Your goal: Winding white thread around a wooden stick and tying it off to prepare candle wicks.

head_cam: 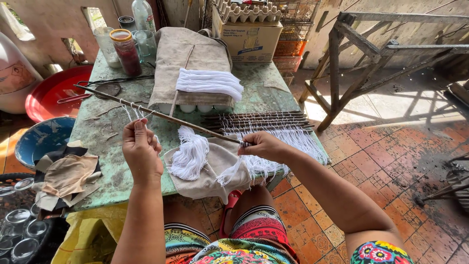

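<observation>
One thin stick (161, 116) slants over the green surface (105, 146), its long axis running from upper left down to the right hand (264, 145), whose grip is clamped on its near end. The left hand (141, 149), nearer the stick's middle, pinches white strings (134, 111) looped over it.

A thin stick (161, 116) runs from ten o'clock to centre, its near end gripped in the right hand (264, 145). The left hand (140, 149) pinches white threads (134, 113) looped over it. Toward one o'clock lies a row of threaded sticks (264, 122) — white fringe trailing — on the worn green table (107, 142).
</observation>
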